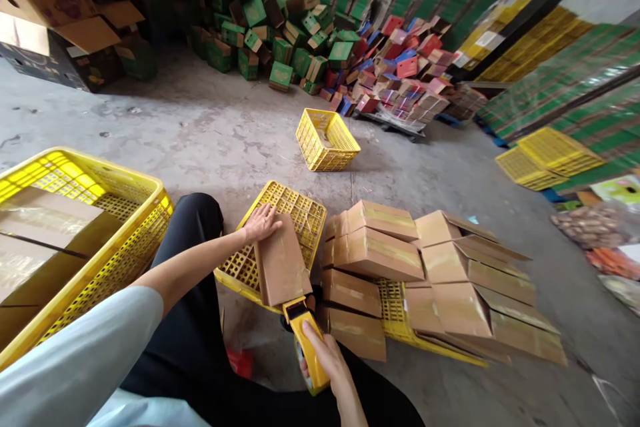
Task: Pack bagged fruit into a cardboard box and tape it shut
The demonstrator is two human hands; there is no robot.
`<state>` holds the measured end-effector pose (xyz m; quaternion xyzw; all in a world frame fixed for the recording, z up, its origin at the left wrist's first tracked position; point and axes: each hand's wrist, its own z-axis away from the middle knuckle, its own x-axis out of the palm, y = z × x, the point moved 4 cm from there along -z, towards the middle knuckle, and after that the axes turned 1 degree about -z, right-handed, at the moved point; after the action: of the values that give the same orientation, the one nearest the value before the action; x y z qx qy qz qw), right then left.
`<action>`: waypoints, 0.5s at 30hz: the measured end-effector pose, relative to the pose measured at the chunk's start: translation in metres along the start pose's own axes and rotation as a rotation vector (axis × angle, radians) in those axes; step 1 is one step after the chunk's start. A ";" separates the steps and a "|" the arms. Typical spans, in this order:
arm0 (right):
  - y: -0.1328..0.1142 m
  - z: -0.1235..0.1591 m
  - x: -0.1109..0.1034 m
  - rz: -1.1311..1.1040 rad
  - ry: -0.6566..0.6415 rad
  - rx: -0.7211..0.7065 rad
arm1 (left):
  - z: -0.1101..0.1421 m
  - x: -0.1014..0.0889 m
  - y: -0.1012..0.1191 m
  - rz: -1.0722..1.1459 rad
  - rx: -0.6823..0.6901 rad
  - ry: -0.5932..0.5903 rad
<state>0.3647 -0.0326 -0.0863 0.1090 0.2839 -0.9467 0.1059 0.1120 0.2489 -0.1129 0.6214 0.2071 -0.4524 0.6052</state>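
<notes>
A small brown cardboard box [281,263] lies on an upturned yellow plastic crate [300,210] in front of me. My left hand [261,221] rests flat on the box's far end, fingers stretched out, holding it down. My right hand [327,355] is closed round the handle of a yellow tape dispenser [306,333], whose head sits at the near edge of the box. To the right, a pile of taped brown boxes [375,250] lies on another yellow crate [393,297], with some open-flapped boxes [470,267] beside them.
A large yellow crate [120,180] holding brown boxes stands at my left. A small yellow basket [326,140] sits on the concrete floor ahead. Heaps of green and red cartons [320,33] fill the back, and stacked flat cardboard [565,73] lines the right.
</notes>
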 end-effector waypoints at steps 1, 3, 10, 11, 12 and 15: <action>0.003 -0.003 0.002 -0.002 0.024 0.005 | -0.005 0.000 -0.005 0.016 -0.037 -0.017; 0.006 -0.005 0.006 -0.006 0.053 -0.021 | -0.010 0.003 -0.012 0.041 -0.082 -0.048; -0.016 0.026 0.007 0.030 0.052 -0.094 | -0.021 -0.009 -0.036 0.141 -0.158 -0.101; -0.023 0.033 0.003 0.049 0.046 -0.102 | -0.020 -0.011 -0.039 0.162 -0.166 -0.110; -0.031 0.041 -0.002 0.057 0.040 -0.125 | -0.019 -0.011 -0.042 0.184 -0.173 -0.121; -0.059 0.065 -0.023 0.115 0.024 -0.225 | -0.002 -0.002 -0.044 0.245 -0.190 -0.150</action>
<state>0.3612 -0.0178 0.0035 0.1239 0.3830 -0.8998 0.1680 0.0763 0.2590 -0.1361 0.5462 0.1259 -0.3988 0.7257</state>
